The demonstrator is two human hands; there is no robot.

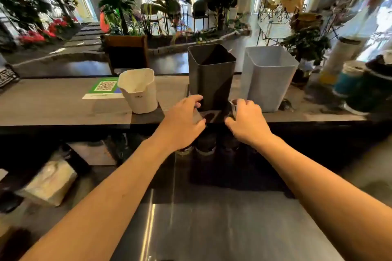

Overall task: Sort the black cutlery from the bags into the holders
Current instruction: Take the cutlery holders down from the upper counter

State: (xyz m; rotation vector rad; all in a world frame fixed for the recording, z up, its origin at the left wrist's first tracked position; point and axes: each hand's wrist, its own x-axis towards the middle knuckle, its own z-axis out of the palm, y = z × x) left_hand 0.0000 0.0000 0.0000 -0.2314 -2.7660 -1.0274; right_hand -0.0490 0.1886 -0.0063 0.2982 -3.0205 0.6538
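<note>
3 holders stand in a row along the raised desk (63, 108): a white holder (139, 91) on my left, a black holder (211, 76) in the middle and a grey holder (268, 78) on my right, all upright with open mouths, so that cutlery can be dropped in from above. Both of my hands work at the near edge of the desk, directly in front of the black holder. My left hand (183, 123) has its fingers curled, with the fingertips close to the black holder's base. My right hand (247, 121) is likewise curled and appears to pinch something thin and clear, which I judge to be 1 of the bags; blur prevents confirmation. Between the 2 hands lies a small dark item (210, 117) that I take to be the black cutlery, though its type cannot be read. Holding the work at the holder's foot keeps each transfer short. All 3 holders look empty from this angle, so I judge the sorting to be at an early stage.
</note>
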